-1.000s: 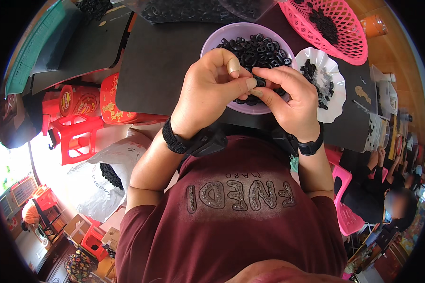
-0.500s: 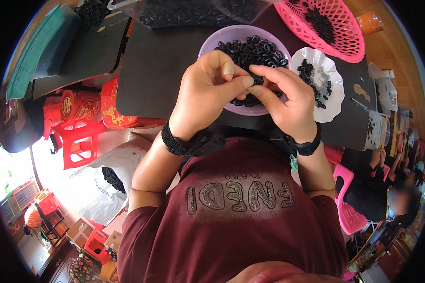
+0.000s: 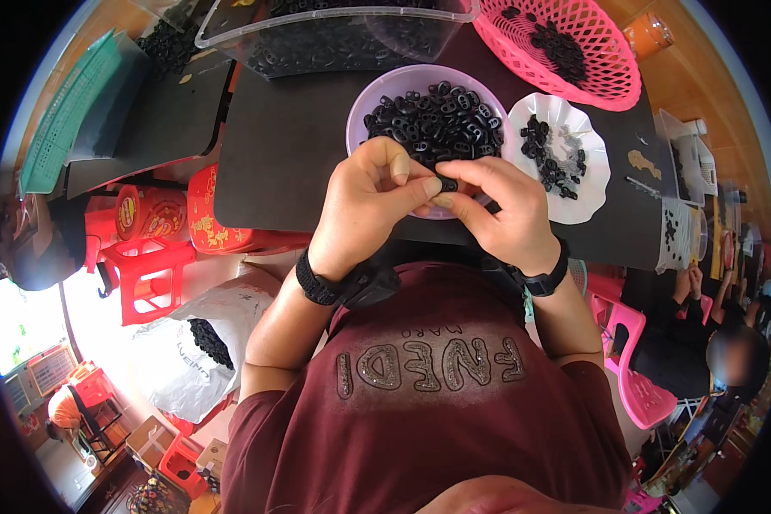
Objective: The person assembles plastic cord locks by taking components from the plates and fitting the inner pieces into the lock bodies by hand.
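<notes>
Between the fingertips of both hands is a small black plastic cord lock point(image 3: 446, 184), partly covered by the fingers. My left hand point(image 3: 360, 201) pinches it from the left with thumb and forefinger. From the right, my right hand point(image 3: 510, 210) grips it the same way. Both hands are over the near rim of a round lilac bowl point(image 3: 354, 128). Many black two-hole cord lock pieces point(image 3: 441, 116) fill this bowl. Right of it stands a white wavy-edged plate point(image 3: 593, 184) with smaller black parts point(image 3: 535, 141) and a patch of tiny silvery pieces point(image 3: 564, 144), probably springs.
A clear plastic bin point(image 3: 317, 64) of black pieces stands beyond the bowl. At the far right is a pink woven basket point(image 3: 612, 81). The dark table point(image 3: 274, 154) carries these. A white sack point(image 3: 180, 364) and red stools point(image 3: 146, 283) are at left; other people sit at right.
The view has shifted, showing more of the bin and bowl. Both hands have come slightly nearer to me relative to the bowl, still pinching the cord lock.
</notes>
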The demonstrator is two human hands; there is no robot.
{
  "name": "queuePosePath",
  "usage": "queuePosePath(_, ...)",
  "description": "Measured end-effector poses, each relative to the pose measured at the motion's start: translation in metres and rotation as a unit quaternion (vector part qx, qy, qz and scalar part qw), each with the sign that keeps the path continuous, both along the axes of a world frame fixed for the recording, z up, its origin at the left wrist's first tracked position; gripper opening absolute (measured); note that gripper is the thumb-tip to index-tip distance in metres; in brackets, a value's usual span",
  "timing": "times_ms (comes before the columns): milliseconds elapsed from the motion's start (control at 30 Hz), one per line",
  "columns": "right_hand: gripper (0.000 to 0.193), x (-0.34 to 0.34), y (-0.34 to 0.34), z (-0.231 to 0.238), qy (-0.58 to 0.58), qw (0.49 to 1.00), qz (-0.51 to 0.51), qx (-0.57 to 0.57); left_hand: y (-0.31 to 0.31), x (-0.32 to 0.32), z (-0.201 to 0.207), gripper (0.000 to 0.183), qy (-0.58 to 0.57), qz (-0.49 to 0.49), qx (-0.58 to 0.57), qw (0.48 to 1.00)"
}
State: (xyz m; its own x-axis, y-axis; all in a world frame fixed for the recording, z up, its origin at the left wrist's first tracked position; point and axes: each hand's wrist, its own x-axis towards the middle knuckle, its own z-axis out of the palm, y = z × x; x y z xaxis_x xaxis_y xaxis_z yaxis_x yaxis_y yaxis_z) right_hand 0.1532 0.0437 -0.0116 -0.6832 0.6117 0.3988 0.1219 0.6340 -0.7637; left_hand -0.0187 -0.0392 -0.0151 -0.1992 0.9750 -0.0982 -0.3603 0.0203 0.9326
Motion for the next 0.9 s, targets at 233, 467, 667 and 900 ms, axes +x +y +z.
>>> queuePosePath(233, 0.023, 0.017, -0.001, -0.002, 0.006, 0.999, 0.007, 0.037, -0.004, 0.011, -0.004, 0.023, -0.003, -0.042, -0.007, 0.999)
queuePosePath(467, 0.018, 0.048, 0.057, 0.036, -0.020, 0.991, -0.130, 0.028, -0.009, 0.017, 0.019, 0.019, 0.100, -0.075, 0.023, 0.992)
queuePosePath(667, 0.033, 0.065, 0.133, 0.063, -0.051, 0.946, -0.266, 0.179, -0.002, 0.034, 0.077, 0.032, 0.138, -0.249, 0.257, 0.923)
queuePosePath(900, 0.016, 0.007, 0.101, 0.059, -0.133, 0.970, -0.074, 0.189, 0.008, 0.055, 0.082, 0.043, 0.020, -0.270, 0.323, 0.907)
